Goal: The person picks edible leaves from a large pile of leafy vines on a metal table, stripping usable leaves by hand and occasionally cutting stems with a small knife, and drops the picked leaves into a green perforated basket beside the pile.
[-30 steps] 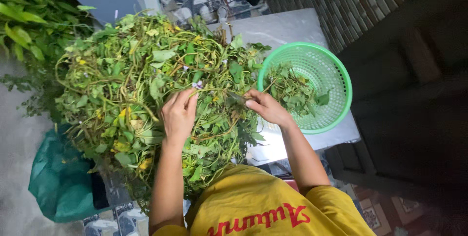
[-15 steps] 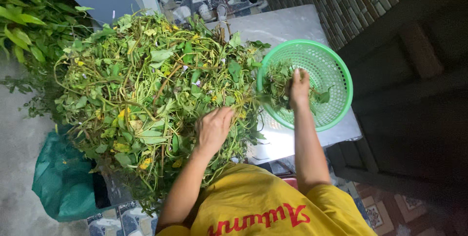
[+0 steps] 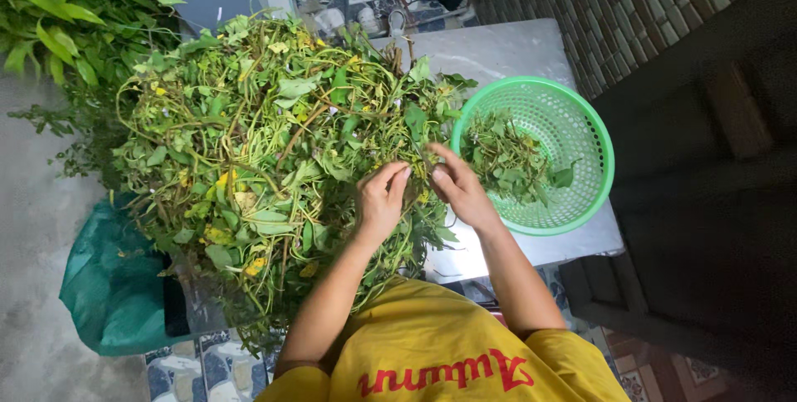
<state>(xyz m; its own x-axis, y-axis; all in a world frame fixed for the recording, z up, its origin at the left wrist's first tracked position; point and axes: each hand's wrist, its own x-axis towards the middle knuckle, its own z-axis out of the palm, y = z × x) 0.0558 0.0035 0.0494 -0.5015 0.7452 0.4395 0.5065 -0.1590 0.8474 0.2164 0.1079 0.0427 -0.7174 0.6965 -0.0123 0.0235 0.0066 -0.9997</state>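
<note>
My left hand point(image 3: 380, 198) and right hand point(image 3: 458, 188) meet at the near right edge of the pile of greens point(image 3: 274, 144), fingers pinched on a thin stem between them; I cannot tell how firmly. To do this well I judge I should hold the stem steady with one hand, nip the leaves off cleanly with the other, and keep tough stalks out of the basket point(image 3: 599, 161). The pile sits on the table point(image 3: 498, 53), left of the green basket, which already holds a small heap of picked leaves point(image 3: 506, 161). The greens are tangled vines, mostly green, with some yellowed leaves mixed in.
</note>
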